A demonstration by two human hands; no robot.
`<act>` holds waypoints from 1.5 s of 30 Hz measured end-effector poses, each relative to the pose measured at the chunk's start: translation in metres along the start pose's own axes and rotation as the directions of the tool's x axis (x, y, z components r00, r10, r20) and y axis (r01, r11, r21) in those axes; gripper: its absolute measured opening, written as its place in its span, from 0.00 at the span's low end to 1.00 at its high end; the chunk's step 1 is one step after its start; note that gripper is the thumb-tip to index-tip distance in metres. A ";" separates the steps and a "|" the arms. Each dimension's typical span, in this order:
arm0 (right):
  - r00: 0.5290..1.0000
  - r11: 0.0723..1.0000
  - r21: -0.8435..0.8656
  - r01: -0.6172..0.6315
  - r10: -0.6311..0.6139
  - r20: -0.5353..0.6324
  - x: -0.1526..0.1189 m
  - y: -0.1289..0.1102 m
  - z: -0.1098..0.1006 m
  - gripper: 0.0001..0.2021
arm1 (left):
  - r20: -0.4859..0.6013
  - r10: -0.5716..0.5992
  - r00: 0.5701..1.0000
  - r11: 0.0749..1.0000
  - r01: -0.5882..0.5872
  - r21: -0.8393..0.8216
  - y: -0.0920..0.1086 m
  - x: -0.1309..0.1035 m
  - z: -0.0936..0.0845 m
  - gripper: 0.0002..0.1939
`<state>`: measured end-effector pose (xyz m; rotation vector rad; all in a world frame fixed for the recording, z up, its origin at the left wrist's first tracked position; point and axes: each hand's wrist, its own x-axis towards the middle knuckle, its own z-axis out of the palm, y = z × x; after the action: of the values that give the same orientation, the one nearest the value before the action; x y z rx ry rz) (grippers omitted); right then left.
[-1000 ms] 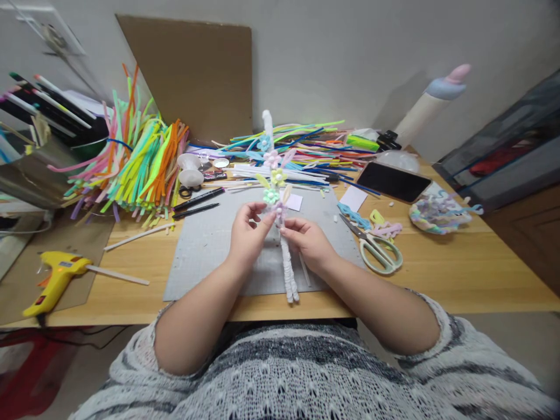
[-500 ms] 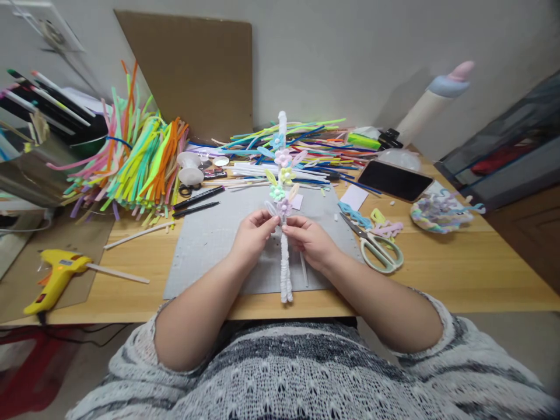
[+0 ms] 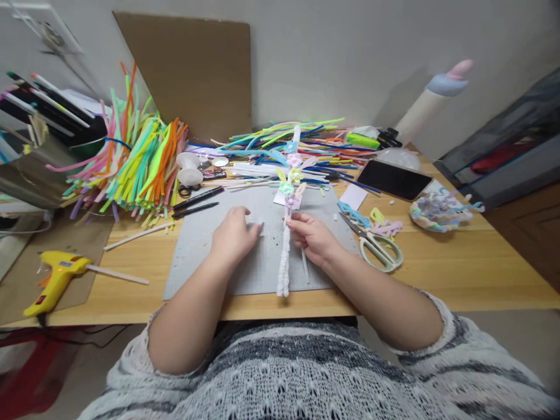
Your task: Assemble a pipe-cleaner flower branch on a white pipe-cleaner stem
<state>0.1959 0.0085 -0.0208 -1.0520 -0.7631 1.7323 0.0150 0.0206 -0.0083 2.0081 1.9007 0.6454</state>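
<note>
Between the thumb and fingers of my right hand (image 3: 315,238) is a white pipe-cleaner flower stem (image 3: 284,256), held near its middle. Small pastel flowers and leaf loops in blue, pink, yellow, green and purple run up its upper half; the lower half is bare, wrapped white fuzz. My left hand (image 3: 234,234) is apart from the stem, over the grey cutting mat (image 3: 192,256), with thumb and fingers apart and nothing in them. A thin white stick (image 3: 305,267) lies on the mat under my right hand.
Scissors (image 3: 380,248), pipe-cleaner pieces (image 3: 387,226) and a phone (image 3: 394,178) lie to the right. A yellow glue gun (image 3: 61,274) rests at left, near bundled colourful pipe cleaners (image 3: 149,163). Two black pens (image 3: 199,199) cross the mat's edge. Loose pipe cleaners (image 3: 262,140) line the back.
My left hand has let go of the flower stem and moved left, its fingers opening. The stem, still in my right hand, has tilted so its top leans to the right.
</note>
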 end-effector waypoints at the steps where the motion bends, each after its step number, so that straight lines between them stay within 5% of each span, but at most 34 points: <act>1: 1.000 1.000 -0.007 0.009 -0.009 -0.001 0.000 0.001 0.001 0.16 | -0.072 0.059 0.996 0.997 -0.062 -0.040 0.007 -0.004 0.002 0.13; 4: 0.999 0.999 -0.014 0.037 -0.037 -0.023 0.000 0.005 0.004 0.16 | 0.052 0.246 0.968 0.937 -0.223 -0.268 0.024 -0.017 0.007 0.11; 7: 0.996 0.998 -0.024 0.066 -0.067 -0.054 0.001 0.008 0.006 0.15 | 0.071 0.273 0.959 0.928 -0.243 -0.284 0.031 -0.024 0.014 0.07; 15: 0.990 0.993 -0.056 0.102 -0.107 -0.093 0.003 0.012 0.007 0.16 | -0.046 0.255 0.966 0.960 -0.259 -0.103 0.031 -0.027 0.022 0.06; 20: 0.992 0.996 -0.035 0.087 -0.090 -0.088 0.003 0.012 0.006 0.17 | -0.175 0.408 0.896 0.913 -0.396 0.101 0.031 -0.029 0.026 0.09; 26: 0.995 0.998 0.016 0.057 -0.055 -0.078 0.002 0.012 0.006 0.18 | -0.128 0.551 0.825 0.819 -0.505 0.273 0.027 -0.026 0.027 0.11; 45: 0.994 0.999 -0.001 0.040 -0.040 -0.107 0.001 0.021 0.010 0.17 | 0.017 0.365 0.931 0.888 -0.353 0.295 0.033 -0.030 0.038 0.05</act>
<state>0.1780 0.0011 -0.0341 -1.1124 -0.7114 1.6292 0.0619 -0.0086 -0.0274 2.5939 1.7403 0.5125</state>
